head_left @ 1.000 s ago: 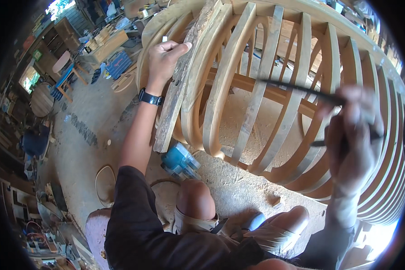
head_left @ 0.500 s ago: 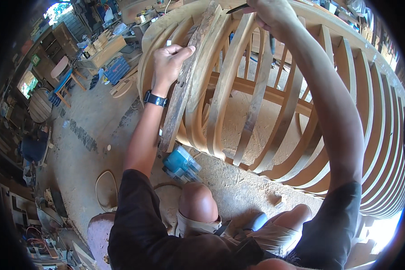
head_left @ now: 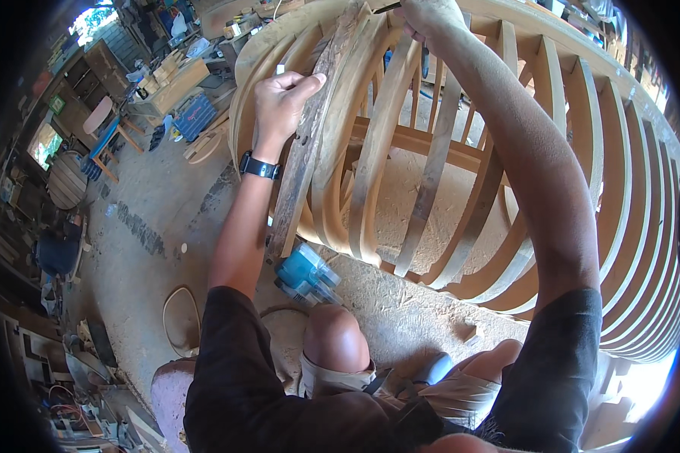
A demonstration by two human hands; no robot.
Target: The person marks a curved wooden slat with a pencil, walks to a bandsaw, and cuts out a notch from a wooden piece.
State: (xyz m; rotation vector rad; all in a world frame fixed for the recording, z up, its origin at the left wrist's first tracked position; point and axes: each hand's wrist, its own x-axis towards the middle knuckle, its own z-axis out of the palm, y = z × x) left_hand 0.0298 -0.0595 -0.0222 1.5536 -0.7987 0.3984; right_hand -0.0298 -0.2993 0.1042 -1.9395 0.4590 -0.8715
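A long rough-edged board [head_left: 310, 140] leans along the curved wooden ribs [head_left: 378, 143] of a large boat-like frame. My left hand [head_left: 283, 106] is closed on the board's left edge, thumb on its upper face. At the top of the view, my right hand [head_left: 434, 21] grips a thin dark pointed tool [head_left: 387, 8], whose tip is by the board's far end. The tool looks like a pencil, but its exact kind is unclear. A small dark piece shows just under the right hand; whether it belongs to the tool, I cannot tell.
A teal power tool [head_left: 307, 273] sits on the floor by my knee, below the board's near end. Beside it stands a lilac-topped seat [head_left: 172, 400]. A chair [head_left: 106, 128], a blue case [head_left: 195, 116] and a cluttered workbench [head_left: 175, 84] are at the far left.
My right hand has moved left with the dark tool, bringing its tip close to the board's far end. The left hand keeps its place on the board.
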